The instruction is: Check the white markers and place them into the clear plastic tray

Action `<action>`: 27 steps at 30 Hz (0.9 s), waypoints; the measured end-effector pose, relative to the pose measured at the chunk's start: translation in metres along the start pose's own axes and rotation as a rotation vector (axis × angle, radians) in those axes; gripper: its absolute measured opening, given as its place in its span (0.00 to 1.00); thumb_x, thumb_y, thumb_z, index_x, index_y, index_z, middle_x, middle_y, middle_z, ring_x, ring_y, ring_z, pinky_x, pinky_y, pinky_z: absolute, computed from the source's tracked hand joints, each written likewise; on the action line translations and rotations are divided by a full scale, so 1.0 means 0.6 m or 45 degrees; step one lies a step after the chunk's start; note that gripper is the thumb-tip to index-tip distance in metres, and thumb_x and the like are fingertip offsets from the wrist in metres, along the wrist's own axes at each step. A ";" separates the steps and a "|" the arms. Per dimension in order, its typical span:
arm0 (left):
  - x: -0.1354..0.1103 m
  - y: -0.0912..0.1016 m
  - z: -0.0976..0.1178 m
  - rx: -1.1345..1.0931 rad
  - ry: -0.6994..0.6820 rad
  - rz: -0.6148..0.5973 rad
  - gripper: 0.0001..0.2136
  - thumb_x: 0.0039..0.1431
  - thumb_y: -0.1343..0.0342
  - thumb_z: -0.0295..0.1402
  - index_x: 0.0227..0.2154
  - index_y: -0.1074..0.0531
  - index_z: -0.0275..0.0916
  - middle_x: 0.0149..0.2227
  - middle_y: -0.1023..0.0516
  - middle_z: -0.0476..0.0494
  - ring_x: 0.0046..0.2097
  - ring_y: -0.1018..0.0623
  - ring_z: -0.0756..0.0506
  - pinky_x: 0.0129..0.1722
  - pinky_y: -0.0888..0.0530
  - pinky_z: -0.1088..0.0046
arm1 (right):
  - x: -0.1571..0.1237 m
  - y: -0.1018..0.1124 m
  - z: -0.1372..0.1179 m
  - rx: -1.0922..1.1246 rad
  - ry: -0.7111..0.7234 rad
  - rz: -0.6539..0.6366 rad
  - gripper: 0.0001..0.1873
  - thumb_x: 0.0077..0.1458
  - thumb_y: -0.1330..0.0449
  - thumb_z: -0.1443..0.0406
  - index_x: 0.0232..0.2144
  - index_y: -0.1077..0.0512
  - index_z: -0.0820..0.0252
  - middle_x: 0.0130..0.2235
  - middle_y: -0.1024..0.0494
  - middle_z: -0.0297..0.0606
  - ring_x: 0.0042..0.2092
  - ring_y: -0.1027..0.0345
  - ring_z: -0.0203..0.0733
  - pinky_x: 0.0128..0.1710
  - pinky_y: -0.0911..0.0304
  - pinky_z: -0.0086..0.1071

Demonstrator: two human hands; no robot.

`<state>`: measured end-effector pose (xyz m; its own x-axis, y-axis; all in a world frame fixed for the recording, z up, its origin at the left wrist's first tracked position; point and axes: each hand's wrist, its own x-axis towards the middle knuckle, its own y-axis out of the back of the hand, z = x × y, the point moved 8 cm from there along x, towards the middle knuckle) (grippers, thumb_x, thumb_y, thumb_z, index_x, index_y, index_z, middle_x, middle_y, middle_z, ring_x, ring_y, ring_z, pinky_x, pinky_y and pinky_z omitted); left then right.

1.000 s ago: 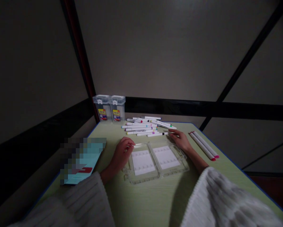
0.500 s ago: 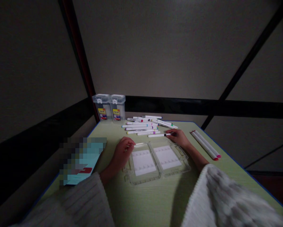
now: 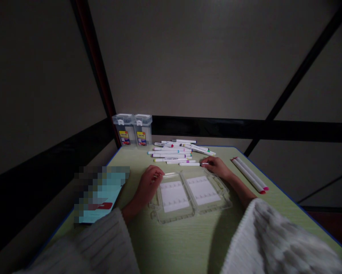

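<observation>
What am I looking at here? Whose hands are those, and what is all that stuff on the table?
There is no machine here. A person wears a small camera on their head, so you see what they see when they look down at a green table. It is quite dark.

The two hands in fluffy white sleeves are that person's own. The left hand is curled at the left edge of a clear plastic case that lies open, with white paper in each half. The right hand has its fingertips at the end of one white marker; whether it grips it is hard to tell.

Behind them lies a pile of markers, and behind that stand two clear boxes. On the right lie two pink-tipped markers, and on the left a blue booklet.
</observation>
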<state>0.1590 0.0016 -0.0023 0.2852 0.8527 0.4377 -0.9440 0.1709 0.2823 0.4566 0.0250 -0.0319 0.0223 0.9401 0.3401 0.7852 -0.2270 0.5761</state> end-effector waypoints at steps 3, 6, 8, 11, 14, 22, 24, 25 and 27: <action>-0.001 0.000 -0.002 -0.005 0.010 -0.007 0.04 0.50 0.50 0.26 0.25 0.31 0.37 0.32 0.32 0.47 0.34 0.30 0.50 0.30 0.33 0.76 | -0.003 0.001 -0.004 0.031 -0.022 0.006 0.15 0.41 0.39 0.55 0.22 0.26 0.63 0.24 0.26 0.36 0.26 0.38 0.37 0.26 0.43 0.30; -0.001 0.001 0.000 -0.004 0.014 0.006 0.04 0.49 0.50 0.26 0.25 0.32 0.37 0.32 0.32 0.47 0.34 0.30 0.50 0.31 0.33 0.76 | -0.007 0.001 -0.008 0.075 -0.057 0.016 0.18 0.43 0.41 0.52 0.23 0.28 0.63 0.20 0.31 0.33 0.22 0.42 0.35 0.22 0.46 0.29; -0.001 0.002 0.005 -0.002 0.013 0.011 0.04 0.49 0.50 0.26 0.24 0.32 0.37 0.32 0.32 0.47 0.34 0.30 0.50 0.30 0.33 0.76 | -0.010 0.004 -0.012 0.104 -0.081 0.045 0.20 0.45 0.43 0.50 0.23 0.30 0.63 0.18 0.34 0.31 0.21 0.45 0.34 0.21 0.48 0.28; -0.001 0.003 0.016 0.010 0.038 0.008 0.04 0.48 0.51 0.27 0.23 0.32 0.37 0.31 0.32 0.47 0.32 0.30 0.50 0.29 0.33 0.76 | -0.017 0.018 -0.017 0.140 -0.102 0.151 0.21 0.46 0.45 0.48 0.22 0.32 0.61 0.18 0.35 0.31 0.21 0.45 0.34 0.21 0.49 0.29; 0.000 0.007 0.029 0.043 0.060 0.027 0.03 0.47 0.51 0.27 0.22 0.33 0.37 0.30 0.32 0.48 0.31 0.30 0.50 0.30 0.32 0.75 | -0.029 0.042 -0.028 0.156 -0.116 0.302 0.21 0.48 0.47 0.48 0.19 0.36 0.59 0.18 0.38 0.30 0.21 0.46 0.34 0.22 0.50 0.29; 0.000 0.023 0.035 0.040 0.073 0.128 0.04 0.49 0.50 0.31 0.27 0.32 0.39 0.31 0.28 0.47 0.34 0.28 0.48 0.34 0.32 0.73 | -0.082 0.043 -0.131 0.214 -0.129 0.404 0.20 0.48 0.46 0.50 0.19 0.35 0.60 0.16 0.42 0.29 0.20 0.51 0.33 0.20 0.54 0.28; -0.002 0.025 0.035 0.015 0.108 0.139 0.05 0.51 0.50 0.33 0.30 0.32 0.39 0.32 0.27 0.47 0.36 0.27 0.48 0.36 0.32 0.73 | -0.095 0.020 -0.161 0.241 -0.140 0.361 0.20 0.48 0.46 0.50 0.20 0.33 0.61 0.16 0.41 0.29 0.19 0.51 0.33 0.19 0.54 0.28; -0.003 0.026 0.036 0.011 0.124 0.145 0.07 0.52 0.50 0.34 0.32 0.32 0.39 0.32 0.27 0.47 0.36 0.27 0.47 0.37 0.32 0.72 | -0.102 0.008 -0.174 0.254 -0.143 0.344 0.20 0.48 0.46 0.50 0.21 0.32 0.61 0.16 0.41 0.29 0.19 0.50 0.33 0.19 0.54 0.28; -0.005 0.028 0.042 0.014 0.137 0.159 0.09 0.53 0.52 0.36 0.34 0.32 0.39 0.32 0.26 0.47 0.37 0.27 0.47 0.38 0.32 0.72 | -0.111 -0.019 -0.196 0.330 -0.150 0.280 0.19 0.47 0.45 0.51 0.22 0.31 0.62 0.15 0.41 0.29 0.19 0.49 0.33 0.19 0.53 0.27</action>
<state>0.1465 -0.0106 0.0223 0.1460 0.9149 0.3764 -0.9690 0.0555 0.2409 0.3733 -0.0652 0.0263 0.2673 0.9022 0.3385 0.8843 -0.3692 0.2859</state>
